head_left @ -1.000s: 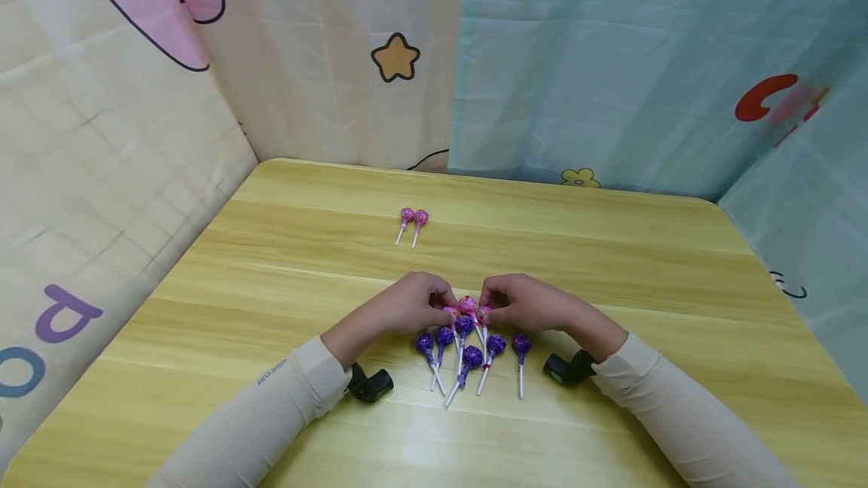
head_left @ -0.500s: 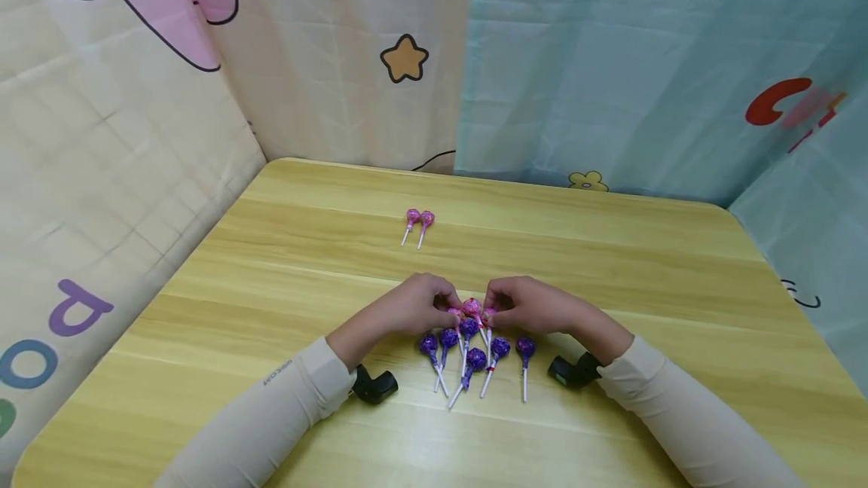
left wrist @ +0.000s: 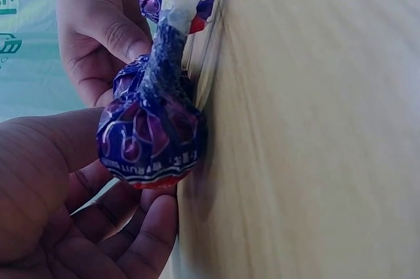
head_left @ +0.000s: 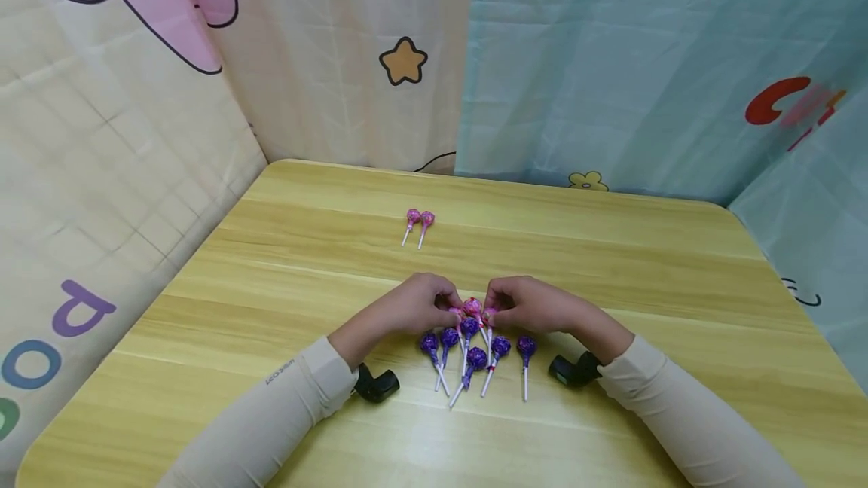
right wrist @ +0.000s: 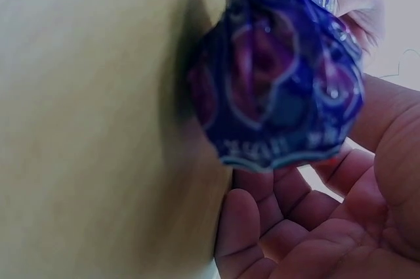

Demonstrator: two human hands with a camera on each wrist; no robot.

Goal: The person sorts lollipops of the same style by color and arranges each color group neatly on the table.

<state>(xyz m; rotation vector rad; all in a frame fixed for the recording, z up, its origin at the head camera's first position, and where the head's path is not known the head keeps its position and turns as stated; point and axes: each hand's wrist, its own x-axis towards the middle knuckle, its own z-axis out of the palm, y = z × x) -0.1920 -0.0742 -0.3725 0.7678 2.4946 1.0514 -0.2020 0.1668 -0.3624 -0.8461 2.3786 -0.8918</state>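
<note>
My left hand (head_left: 423,303) pinches the head of a pink lollipop (head_left: 457,315) between thumb and fingers. Opposite it, my right hand (head_left: 532,306) grips another pink lollipop (head_left: 490,315) by the head. A third pink one (head_left: 472,306) lies between the two hands. Purple lollipops cluster just in front, among them one in the middle (head_left: 469,327) and one nearer me (head_left: 476,358). In the left wrist view a purple wrapped head (left wrist: 152,141) covers the left fingertips. Another purple head (right wrist: 279,88) hides the right hand's pinch in the right wrist view.
Two pink lollipops (head_left: 420,221) lie side by side farther back on the wooden table (head_left: 325,239). One purple lollipop (head_left: 525,347) sits apart at the right of the cluster. Black wrist cameras (head_left: 377,385) hang below both cuffs. Printed curtains (head_left: 576,81) stand behind the table.
The head view has shifted slightly, so the whole scene sits a little farther right. Both hands stay at the same pink lollipops, and the lollipops keep their arrangement.
</note>
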